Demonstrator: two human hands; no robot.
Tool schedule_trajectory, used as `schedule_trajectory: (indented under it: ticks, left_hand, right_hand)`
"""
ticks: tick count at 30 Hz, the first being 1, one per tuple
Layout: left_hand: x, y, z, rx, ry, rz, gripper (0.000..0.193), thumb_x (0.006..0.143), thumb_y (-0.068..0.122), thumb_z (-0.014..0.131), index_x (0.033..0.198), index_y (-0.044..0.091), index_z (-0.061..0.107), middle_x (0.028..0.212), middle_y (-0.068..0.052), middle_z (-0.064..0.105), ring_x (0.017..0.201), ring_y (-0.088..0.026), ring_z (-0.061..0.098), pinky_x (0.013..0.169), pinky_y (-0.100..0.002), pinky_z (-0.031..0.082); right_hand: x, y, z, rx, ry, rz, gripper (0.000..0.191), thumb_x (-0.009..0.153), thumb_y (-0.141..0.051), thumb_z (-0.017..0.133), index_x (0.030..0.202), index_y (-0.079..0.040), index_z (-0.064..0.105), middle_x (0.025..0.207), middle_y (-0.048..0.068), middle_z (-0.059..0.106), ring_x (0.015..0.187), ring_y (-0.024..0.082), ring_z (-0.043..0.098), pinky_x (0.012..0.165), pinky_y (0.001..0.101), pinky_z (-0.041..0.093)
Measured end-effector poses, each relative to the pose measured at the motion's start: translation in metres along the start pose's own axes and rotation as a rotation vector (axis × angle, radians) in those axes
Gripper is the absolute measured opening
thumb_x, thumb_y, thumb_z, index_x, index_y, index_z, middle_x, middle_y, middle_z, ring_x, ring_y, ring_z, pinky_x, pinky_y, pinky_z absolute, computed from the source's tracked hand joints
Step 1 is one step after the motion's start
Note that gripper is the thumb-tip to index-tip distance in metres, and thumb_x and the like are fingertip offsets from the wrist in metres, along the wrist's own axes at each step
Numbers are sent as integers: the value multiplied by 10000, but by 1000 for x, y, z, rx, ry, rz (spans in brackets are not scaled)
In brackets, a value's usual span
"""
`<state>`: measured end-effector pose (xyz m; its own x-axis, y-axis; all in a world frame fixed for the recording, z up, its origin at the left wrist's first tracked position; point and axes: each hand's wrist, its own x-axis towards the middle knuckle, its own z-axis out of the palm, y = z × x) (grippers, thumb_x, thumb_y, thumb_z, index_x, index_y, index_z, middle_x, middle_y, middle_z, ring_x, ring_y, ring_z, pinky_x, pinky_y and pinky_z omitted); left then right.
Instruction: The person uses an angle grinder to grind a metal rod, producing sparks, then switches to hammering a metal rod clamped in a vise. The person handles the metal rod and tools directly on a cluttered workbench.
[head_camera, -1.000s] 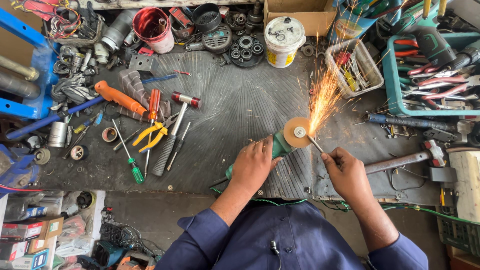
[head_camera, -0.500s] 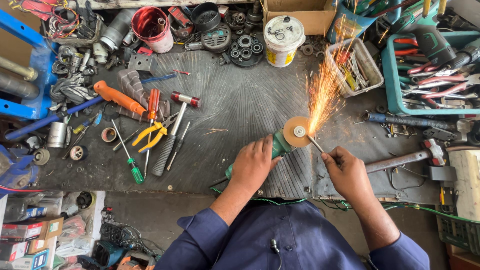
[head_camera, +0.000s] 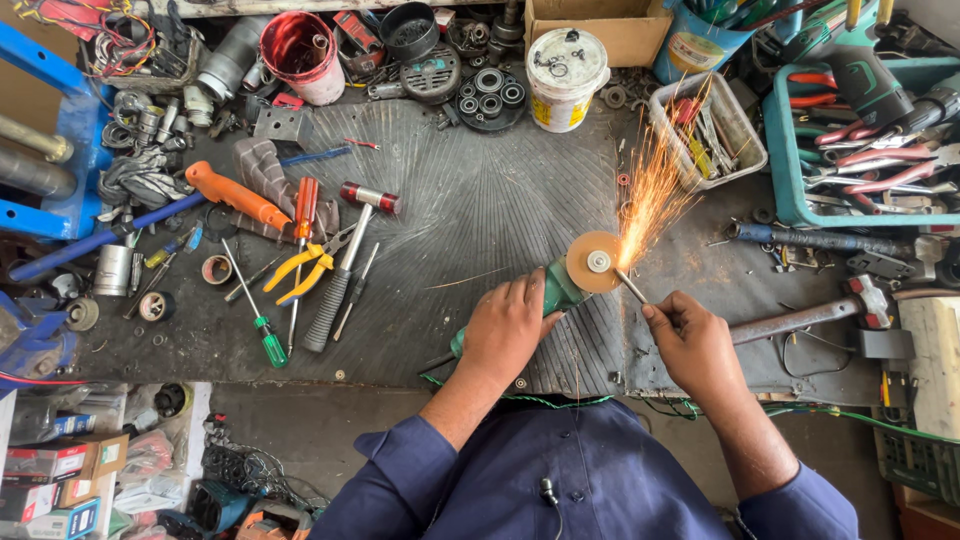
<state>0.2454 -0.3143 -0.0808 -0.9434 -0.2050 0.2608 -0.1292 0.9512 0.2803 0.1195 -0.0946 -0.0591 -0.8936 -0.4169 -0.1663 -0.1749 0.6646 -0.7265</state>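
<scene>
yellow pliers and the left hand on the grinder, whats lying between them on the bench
In the head view, a hammer and a thin screwdriver lie just right of the yellow pliers; from there to the left hand is bare ribbed bench mat.

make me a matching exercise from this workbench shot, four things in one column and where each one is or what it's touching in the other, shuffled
Things:
1. left hand
2. right hand
3. white tub
4. yellow-handled pliers

Places or states:
a. at the back of the bench, beside the cardboard box
b. lying among the loose tools on the left of the bench
c. wrapped on the green angle grinder
d. pinching a thin metal rod against the grinding disc, sparks flying up

Pairs: 1-c, 2-d, 3-a, 4-b
</scene>
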Motion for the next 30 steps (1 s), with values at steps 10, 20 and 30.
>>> schedule_trajectory:
  ticks: [10, 20, 30]
  left_hand:
    - [0, 0, 2, 7, -39, -14, 674, 876, 434, 761, 1329, -9, 532, 1069, -126, 690, 946, -264, 697, 821, -386, 577]
    - [0, 0, 1, 21, -2, 1, 668, 855, 425, 779, 1303, -10, 542, 1058, -121, 689, 923, -254, 693, 803, -376, 576]
    - [-1, 0, 0, 2, 22, -2, 656, 837, 407, 792, 1289, 2, 543, 1050, -107, 689, 919, -256, 688, 802, -383, 570]
  right_hand:
    - [-1, 2, 1, 15, 0, 21, 292, 974, -253, 698, 867, 14, 646, 572, 66, 576, 545, 99, 467, 506, 325, 399]
    - [-1, 12, 11, 107, 1, -22, 267, 974, -227, 700, 873, 15, 646, 608, 23, 585, 574, 64, 463, 514, 283, 396]
    - [-6, 10, 14, 107, 9, -7, 257, 976, -213, 702, 871, 15, 647, 591, 12, 546, 561, 64, 417, 499, 283, 364]
